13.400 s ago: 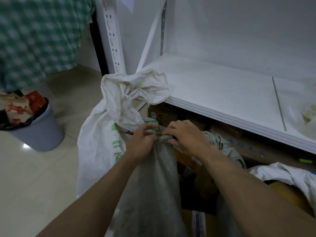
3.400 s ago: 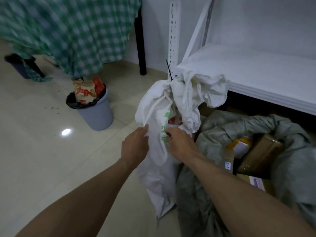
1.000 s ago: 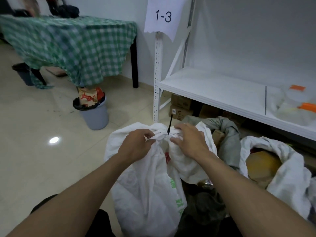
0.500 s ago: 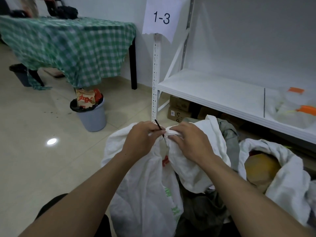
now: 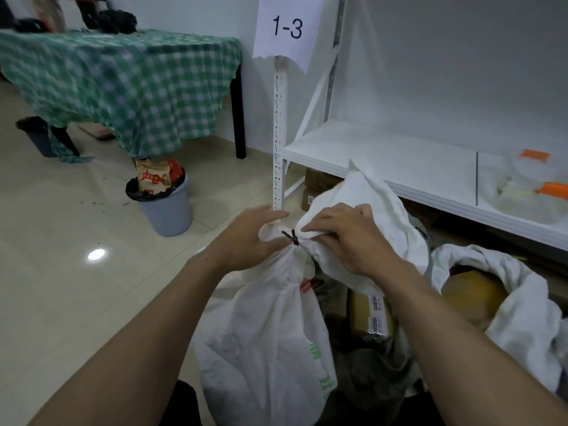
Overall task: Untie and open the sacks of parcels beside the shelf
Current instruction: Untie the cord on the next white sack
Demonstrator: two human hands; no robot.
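A white woven sack (image 5: pixel 270 333) with green print stands in front of me, its neck cinched by a black tie (image 5: pixel 293 237). My left hand (image 5: pixel 249 238) grips the bunched neck just left of the tie. My right hand (image 5: pixel 347 238) grips the loose cloth right of the tie, fingertips at the knot. Behind it a grey sack (image 5: pixel 378 364) lies open with boxed parcels (image 5: pixel 373 312) showing. At the right another white sack (image 5: pixel 522 309) gapes around a yellow parcel (image 5: pixel 470 296).
A white metal shelf (image 5: pixel 384 161) labelled 1-3 stands just behind the sacks, cardboard boxes (image 5: pixel 316 189) under it and clear bags (image 5: pixel 528 192) on its board. A grey bin (image 5: pixel 167 207) full of rubbish stands at the left, before a table with a green checked cloth (image 5: pixel 123 84).
Both hands stay at the white sack's neck. The black tie has swung from upright to lying across the neck, and the loose cloth has risen behind my right hand.
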